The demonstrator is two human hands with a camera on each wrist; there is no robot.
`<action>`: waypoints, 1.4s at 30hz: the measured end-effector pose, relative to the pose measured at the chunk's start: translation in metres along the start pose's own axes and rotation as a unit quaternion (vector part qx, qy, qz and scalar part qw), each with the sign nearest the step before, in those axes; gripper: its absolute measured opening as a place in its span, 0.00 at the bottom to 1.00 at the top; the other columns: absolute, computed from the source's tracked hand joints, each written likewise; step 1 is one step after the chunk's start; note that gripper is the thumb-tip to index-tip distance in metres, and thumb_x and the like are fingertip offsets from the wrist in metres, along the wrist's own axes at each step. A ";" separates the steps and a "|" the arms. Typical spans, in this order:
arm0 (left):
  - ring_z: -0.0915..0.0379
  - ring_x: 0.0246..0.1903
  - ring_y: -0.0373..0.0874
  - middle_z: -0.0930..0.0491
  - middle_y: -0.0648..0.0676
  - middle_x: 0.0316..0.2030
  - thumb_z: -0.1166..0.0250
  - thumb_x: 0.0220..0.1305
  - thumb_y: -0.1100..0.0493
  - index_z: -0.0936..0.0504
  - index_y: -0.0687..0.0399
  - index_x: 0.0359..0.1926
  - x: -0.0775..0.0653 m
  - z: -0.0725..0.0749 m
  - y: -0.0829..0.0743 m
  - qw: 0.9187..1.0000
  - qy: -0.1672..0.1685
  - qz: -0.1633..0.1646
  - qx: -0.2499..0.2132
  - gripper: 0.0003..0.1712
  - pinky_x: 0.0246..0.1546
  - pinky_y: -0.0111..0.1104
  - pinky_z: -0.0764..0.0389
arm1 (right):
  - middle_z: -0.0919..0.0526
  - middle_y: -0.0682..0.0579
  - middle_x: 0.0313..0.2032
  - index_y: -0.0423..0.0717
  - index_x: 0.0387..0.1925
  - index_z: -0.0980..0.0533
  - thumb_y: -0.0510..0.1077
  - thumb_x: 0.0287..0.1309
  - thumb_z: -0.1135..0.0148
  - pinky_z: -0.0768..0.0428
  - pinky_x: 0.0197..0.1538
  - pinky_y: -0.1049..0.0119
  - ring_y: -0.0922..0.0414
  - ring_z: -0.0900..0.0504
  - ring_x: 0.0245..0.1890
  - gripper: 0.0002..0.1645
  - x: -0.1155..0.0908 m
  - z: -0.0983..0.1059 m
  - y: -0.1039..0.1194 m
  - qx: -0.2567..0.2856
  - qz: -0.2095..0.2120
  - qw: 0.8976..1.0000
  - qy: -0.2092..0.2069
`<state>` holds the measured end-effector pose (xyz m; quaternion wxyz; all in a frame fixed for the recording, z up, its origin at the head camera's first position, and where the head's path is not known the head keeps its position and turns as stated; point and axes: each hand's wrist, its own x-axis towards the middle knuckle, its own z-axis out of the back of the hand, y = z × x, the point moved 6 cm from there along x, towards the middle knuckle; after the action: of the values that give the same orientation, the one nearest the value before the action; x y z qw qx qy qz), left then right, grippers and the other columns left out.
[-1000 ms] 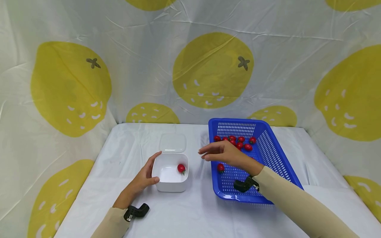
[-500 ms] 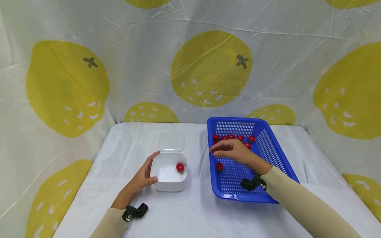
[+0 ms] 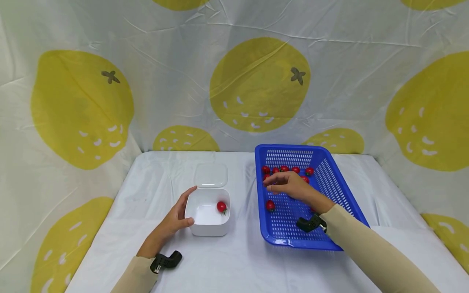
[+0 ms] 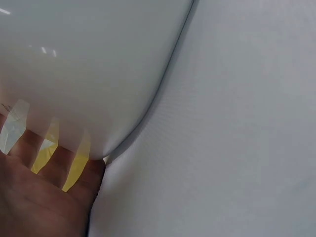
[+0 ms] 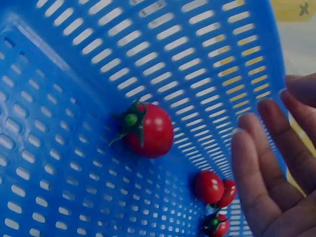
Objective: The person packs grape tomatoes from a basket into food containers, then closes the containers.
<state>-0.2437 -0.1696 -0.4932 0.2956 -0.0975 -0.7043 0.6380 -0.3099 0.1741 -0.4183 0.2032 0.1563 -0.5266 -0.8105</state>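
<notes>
My left hand [image 3: 177, 215] grips the left side of a small white square container [image 3: 210, 230], thumb near its front corner and index finger at the back. In the left wrist view, several fingers [image 4: 54, 158] lie against the container's glossy wall [image 4: 98, 74]. One cherry tomato [image 3: 221, 206] with a green stem lies inside it. Over the blue basket [image 3: 264, 232] hovers my right hand [image 3: 293, 187], fingers loosely bent and holding nothing. Below it, in the right wrist view, a cherry tomato [image 5: 150, 131] sits beside the basket's slotted wall; several more tomatoes [image 5: 209, 186] lie farther along.
A translucent lid [image 3: 211, 175] lies flat behind the container. White cloth [image 3: 245, 260] covers the table, and a lemon-print curtain [image 3: 176, 89] hangs at the back. The basket's raised rim stands right of the container.
My right hand has moved right, from between container and basket to over the basket, and slowed there. The left hand stays on the container.
</notes>
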 end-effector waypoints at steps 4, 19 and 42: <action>0.51 0.64 0.68 0.54 0.74 0.68 0.33 0.57 0.62 0.57 0.51 0.76 0.000 0.000 0.001 1.000 0.001 0.000 0.004 0.53 0.59 0.39 0.31 | 0.17 0.41 0.47 0.37 0.50 0.20 0.44 0.59 0.34 0.19 0.47 0.52 0.38 0.19 0.46 0.20 0.002 -0.001 -0.007 -0.012 0.000 1.000 0.002; 0.50 0.64 0.68 0.55 0.75 0.68 0.34 0.57 0.63 0.57 0.52 0.76 -0.001 0.000 0.000 1.000 -0.002 0.007 0.009 0.53 0.59 0.40 0.31 | 0.16 0.46 0.45 0.42 0.47 0.18 0.42 0.57 0.33 0.18 0.45 0.59 0.52 0.18 0.43 0.16 0.005 -0.007 -0.023 -0.095 -0.047 0.994 0.037; 0.51 0.64 0.67 0.54 0.73 0.69 0.32 0.58 0.60 0.56 0.50 0.76 -0.001 0.002 0.002 1.000 0.001 -0.001 0.007 0.53 0.60 0.39 0.32 | 0.17 0.47 0.42 0.39 0.46 0.19 0.42 0.51 0.28 0.17 0.39 0.59 0.54 0.19 0.37 0.19 0.003 -0.016 -0.032 -0.130 -0.090 0.983 0.091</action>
<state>-0.2445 -0.1717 -0.4952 0.2978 -0.0954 -0.6996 0.6425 -0.3104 0.1713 -0.4544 0.1947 0.2483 -0.3796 -0.8697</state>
